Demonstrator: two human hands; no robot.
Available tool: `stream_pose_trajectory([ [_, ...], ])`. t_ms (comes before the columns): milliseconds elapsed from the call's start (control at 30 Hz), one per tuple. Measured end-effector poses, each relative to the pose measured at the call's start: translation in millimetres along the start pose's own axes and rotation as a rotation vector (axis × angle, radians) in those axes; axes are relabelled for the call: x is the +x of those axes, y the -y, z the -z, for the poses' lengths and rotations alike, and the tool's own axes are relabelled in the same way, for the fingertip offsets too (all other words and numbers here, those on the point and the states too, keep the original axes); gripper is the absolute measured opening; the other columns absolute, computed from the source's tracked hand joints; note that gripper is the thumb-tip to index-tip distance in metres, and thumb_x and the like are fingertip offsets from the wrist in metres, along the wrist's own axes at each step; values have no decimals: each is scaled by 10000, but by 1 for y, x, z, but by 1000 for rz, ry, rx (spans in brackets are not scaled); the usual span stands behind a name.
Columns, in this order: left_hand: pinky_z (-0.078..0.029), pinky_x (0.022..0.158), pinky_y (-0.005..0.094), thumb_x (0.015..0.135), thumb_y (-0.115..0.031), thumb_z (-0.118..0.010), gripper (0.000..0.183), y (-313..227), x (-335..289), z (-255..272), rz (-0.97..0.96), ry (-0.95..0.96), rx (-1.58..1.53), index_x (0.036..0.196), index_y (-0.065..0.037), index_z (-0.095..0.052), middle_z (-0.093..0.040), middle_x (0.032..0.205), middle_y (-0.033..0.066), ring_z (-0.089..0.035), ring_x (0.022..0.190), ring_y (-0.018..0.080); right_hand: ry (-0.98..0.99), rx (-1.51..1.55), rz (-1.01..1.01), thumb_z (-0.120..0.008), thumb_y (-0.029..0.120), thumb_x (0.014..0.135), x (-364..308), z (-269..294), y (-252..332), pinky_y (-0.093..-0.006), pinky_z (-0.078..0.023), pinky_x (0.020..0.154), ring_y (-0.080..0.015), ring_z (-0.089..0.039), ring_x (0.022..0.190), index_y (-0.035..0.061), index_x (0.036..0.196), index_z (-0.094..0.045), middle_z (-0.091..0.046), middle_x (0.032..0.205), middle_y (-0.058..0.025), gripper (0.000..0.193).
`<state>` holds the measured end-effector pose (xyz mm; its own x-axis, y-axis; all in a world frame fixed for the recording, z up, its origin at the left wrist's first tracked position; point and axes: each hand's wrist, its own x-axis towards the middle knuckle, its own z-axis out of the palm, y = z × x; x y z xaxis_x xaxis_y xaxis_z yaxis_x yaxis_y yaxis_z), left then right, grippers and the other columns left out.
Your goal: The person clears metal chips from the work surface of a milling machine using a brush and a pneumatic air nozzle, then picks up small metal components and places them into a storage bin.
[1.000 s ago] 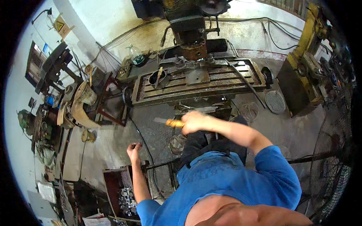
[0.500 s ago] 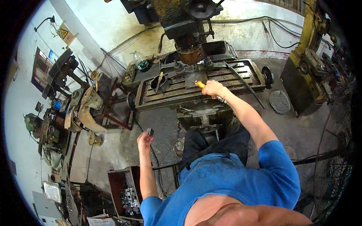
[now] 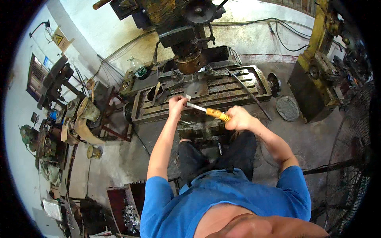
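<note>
Grey workshop floor (image 3: 115,168). Your right hand (image 3: 240,118) wraps the tool (image 3: 207,111) by its yellow handle (image 3: 217,114) (best hold; likely light, stiff). Farther out, your left hand (image 3: 177,105) pinches a small pale block (image 3: 188,96), probably hard, slick, near the blade (image 3: 196,106) (contact unclear). Beyond: machine table (image 3: 254,81).

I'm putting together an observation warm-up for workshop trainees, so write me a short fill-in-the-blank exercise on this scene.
1. The right hand holds a tool by its ____ handle.
2. The tool's metal blade points toward the person's ____ hand.
3. The short-sleeved shirt on the person is ____ in colour.
4. On the floor, the grey oval basket lies to the ____ of the slotted machine table.

Missing words: yellow; left; blue; right.
</note>
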<state>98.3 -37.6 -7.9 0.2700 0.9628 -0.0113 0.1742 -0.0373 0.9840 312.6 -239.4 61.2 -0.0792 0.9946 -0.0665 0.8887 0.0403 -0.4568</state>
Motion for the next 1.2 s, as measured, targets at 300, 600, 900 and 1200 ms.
stream_pose_trajectory([
  [300, -455, 679, 423, 660, -293, -644, 291, 0, 67, -42, -597, -65, 1281, 863, -88, -607, -629, 772, 108, -605, 752, 289, -329, 794, 128, -547, 145, 588, 74, -43, -112, -250, -315, 458, -57, -377, 503, 2, 674, -590, -424, 527, 43, 173],
  [600, -444, 733, 408, 689, -204, -620, 232, 2, 69, -22, -562, 70, 1149, 901, -109, -615, -630, 826, 122, -592, 820, 291, -388, 205, -440, -573, 217, 559, 63, -90, -92, -382, -477, 727, -362, -599, 771, 16, 819, -652, -606, 749, -222, 338],
  [900, -468, 676, 410, 679, -128, -574, 185, 13, 116, -59, -678, 1, 1034, 854, -75, -608, -612, 744, 143, -599, 736, 305, -372, 321, -262, -575, 168, 557, 14, -83, -102, -327, -490, 680, -300, -626, 742, -1, 833, -637, -631, 758, -180, 329],
  [1200, -475, 657, 435, 723, -269, -634, 287, 4, 111, -64, -286, -189, 934, 845, -18, -569, -621, 779, 166, -606, 766, 327, -582, 146, -74, -548, 58, 548, 3, 77, -82, -276, -461, 735, -148, -595, 786, -12, 975, -613, -640, 835, -81, 438],
])
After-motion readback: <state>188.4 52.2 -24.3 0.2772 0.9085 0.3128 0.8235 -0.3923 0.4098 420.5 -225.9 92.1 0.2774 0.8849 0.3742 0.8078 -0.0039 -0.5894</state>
